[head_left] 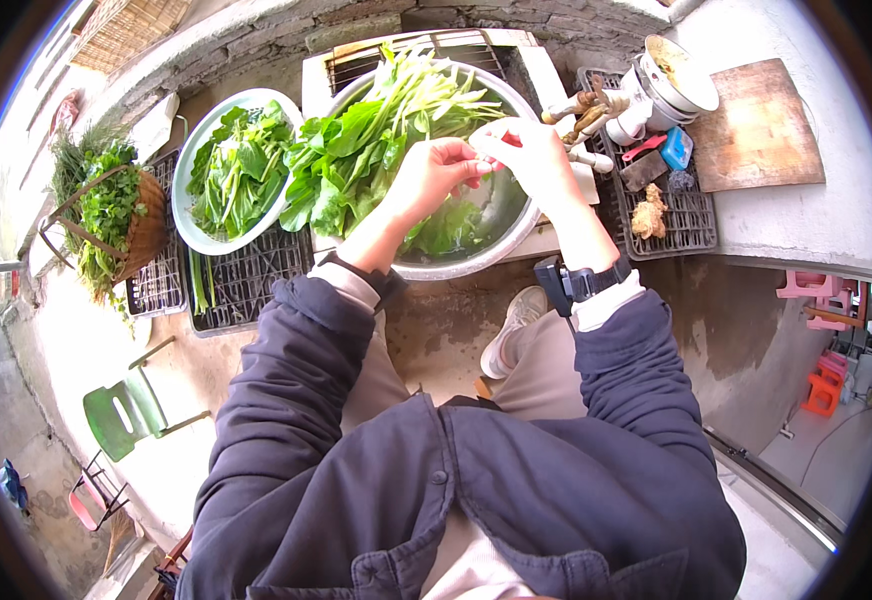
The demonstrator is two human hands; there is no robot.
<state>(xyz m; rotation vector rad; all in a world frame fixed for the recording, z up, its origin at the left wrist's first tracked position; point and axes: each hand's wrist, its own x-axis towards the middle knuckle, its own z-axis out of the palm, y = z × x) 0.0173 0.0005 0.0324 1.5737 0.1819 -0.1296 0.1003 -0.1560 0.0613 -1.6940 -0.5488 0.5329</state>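
My left hand (pixel 434 172) and my right hand (pixel 524 158) meet above a large metal basin (pixel 518 220) of water, their fingertips pinched together on something small and pale that I cannot make out. Leafy greens (pixel 376 140) with pale stems are heaped in the basin's left and back, just beside my left hand, and some leaves lie in the water below. To the left, a pale plastic colander (pixel 191 215) holds more greens (pixel 241 170).
A wicker basket (pixel 141 235) of herbs sits far left on black crates (pixel 241 290). At right, a crate (pixel 696 225) holds trowels, bowls and ginger (pixel 649 212), beside a wooden board (pixel 756 130). A green chair (pixel 121 415) is low left; stools (pixel 821 385) are far right.
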